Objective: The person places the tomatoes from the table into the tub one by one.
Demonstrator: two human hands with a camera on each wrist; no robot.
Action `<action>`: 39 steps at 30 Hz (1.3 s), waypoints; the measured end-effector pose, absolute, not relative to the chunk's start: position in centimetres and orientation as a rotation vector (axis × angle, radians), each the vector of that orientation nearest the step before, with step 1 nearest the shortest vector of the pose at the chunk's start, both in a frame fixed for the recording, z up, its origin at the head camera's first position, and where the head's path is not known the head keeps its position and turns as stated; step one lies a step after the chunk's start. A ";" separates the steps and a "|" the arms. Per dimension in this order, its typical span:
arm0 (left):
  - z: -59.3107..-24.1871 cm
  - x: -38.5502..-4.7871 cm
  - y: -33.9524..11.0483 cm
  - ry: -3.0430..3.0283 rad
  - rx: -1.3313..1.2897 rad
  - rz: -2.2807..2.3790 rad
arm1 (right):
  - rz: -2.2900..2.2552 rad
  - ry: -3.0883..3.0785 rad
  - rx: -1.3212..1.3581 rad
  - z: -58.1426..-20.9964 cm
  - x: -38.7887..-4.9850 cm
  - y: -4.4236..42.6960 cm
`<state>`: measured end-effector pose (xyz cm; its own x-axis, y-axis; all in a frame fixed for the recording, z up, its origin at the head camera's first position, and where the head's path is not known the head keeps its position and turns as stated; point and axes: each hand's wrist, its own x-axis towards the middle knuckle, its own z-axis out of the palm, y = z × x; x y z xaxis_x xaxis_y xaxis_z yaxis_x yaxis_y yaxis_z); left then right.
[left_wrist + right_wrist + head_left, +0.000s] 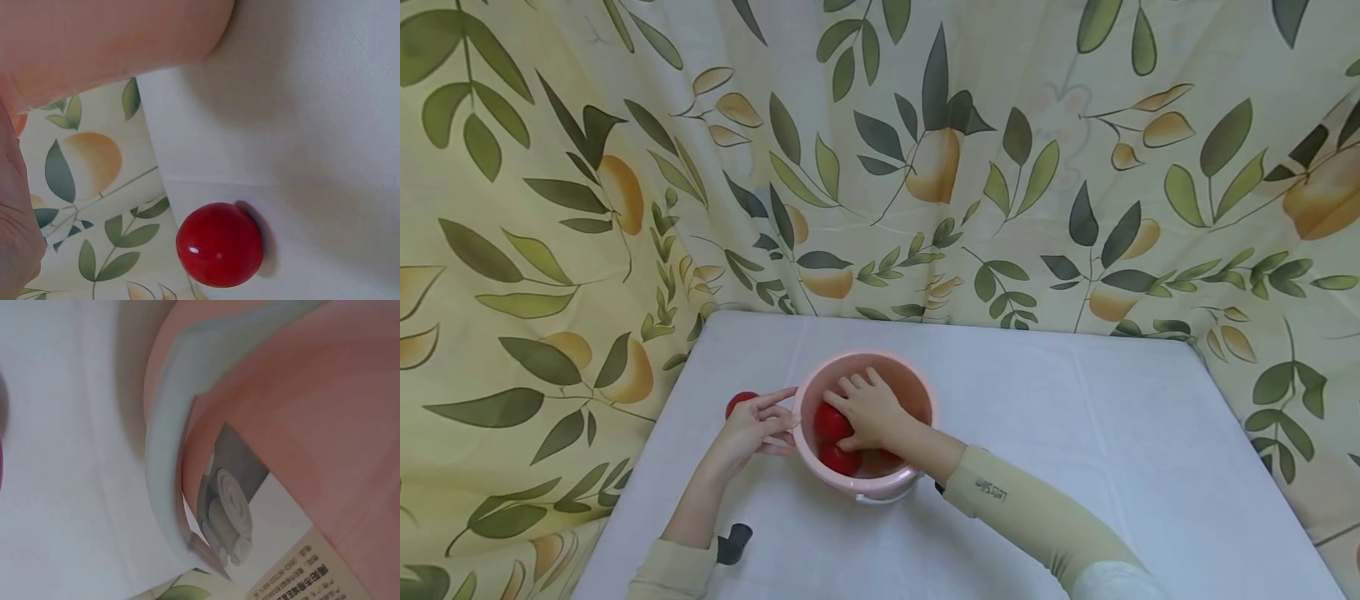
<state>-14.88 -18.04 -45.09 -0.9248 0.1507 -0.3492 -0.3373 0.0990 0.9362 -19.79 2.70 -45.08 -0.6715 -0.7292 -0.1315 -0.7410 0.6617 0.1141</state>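
A pink bucket (pixel 928 400) (pixel 112 44) (pixel 331 425) stands on the white table with several red balls (pixel 839 459) inside. My right hand (pixel 872 414) reaches into it, fingers spread and thumb low, touching a red ball (pixel 831 423) near the inner left wall; the right wrist view does not show this hand. Outside, the fingers of my left hand (pixel 752 432) (pixel 19 231) lie fairly straight against the bucket's left rim. Another red ball (pixel 741 402) (pixel 219 245) rests on the table behind that hand, partly covered by it in the head view.
The bucket's pale handle (pixel 887 498) (pixel 164 450) hangs down at its near side, beside a printed label (pixel 281 531). A leaf-and-fruit patterned curtain (pixel 880 167) surrounds the back and left of the white table (pixel 1075 433).
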 end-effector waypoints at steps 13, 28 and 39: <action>-45.1 -14.8 -18.0 2.053 -0.187 1.877 | 0.119 2.845 -1.314 -44.6 -19.6 3.6; -45.3 -14.8 -17.9 2.084 -0.240 1.866 | -0.327 3.214 -0.818 -41.9 -16.6 13.9; -45.0 -14.8 -17.9 2.074 -0.213 1.870 | -0.333 3.262 -0.551 -46.8 -12.9 19.3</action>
